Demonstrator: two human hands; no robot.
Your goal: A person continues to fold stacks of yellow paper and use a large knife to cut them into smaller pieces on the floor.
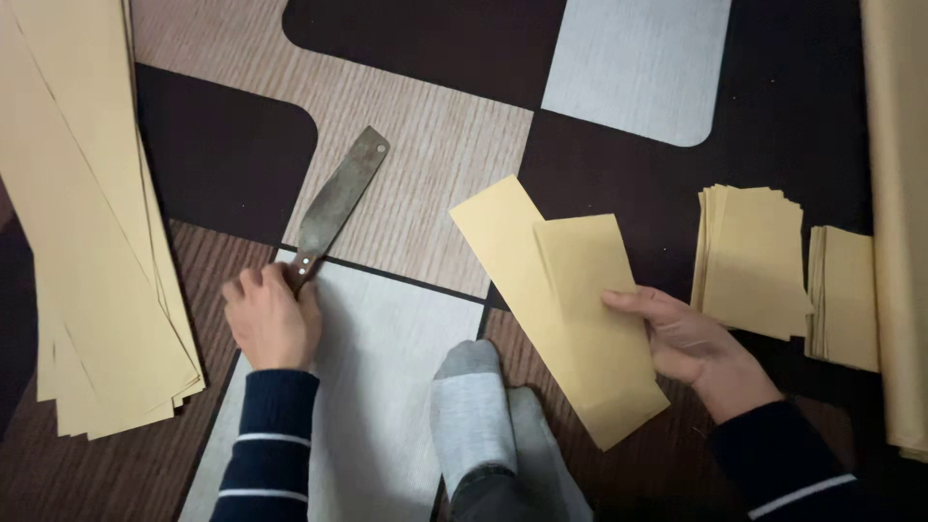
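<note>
My left hand (pixel 271 319) is closed around the handle of a flat metal knife (pixel 338 198), whose dull blade lies on the patterned floor and points up and to the right. My right hand (pixel 691 343) grips the right edge of a folded tan paper strip (pixel 561 290) that rests on the floor, with one end folded over the other. The two hands are well apart, with my grey-socked feet (pixel 483 416) between them.
A tall stack of long tan paper strips (pixel 87 242) lies at the left. Two small piles of folded tan pieces (pixel 754 256) (pixel 846 295) sit at the right, beside a large tan sheet (pixel 899 213) along the right edge.
</note>
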